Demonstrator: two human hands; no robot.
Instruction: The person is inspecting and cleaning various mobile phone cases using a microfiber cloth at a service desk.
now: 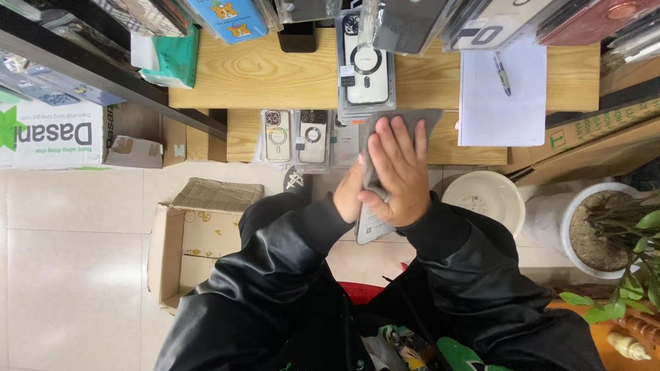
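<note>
Cloth, soft and limp, lies pressed flat under your right hand against a packaged phone case that your left hand grips by its edge (slick wrapper), above your lap.

There is one view, from a camera worn on the person's head, looking almost straight down over the chest and black sleeves. The hands sit near the middle of the frame, close below the lens. The top of the frame faces forward onto a wooden shelf; the tiled floor lies farther down at the left, with an open cardboard box, and a potted plant stands at the right edge. No second view overlaps it.
</note>
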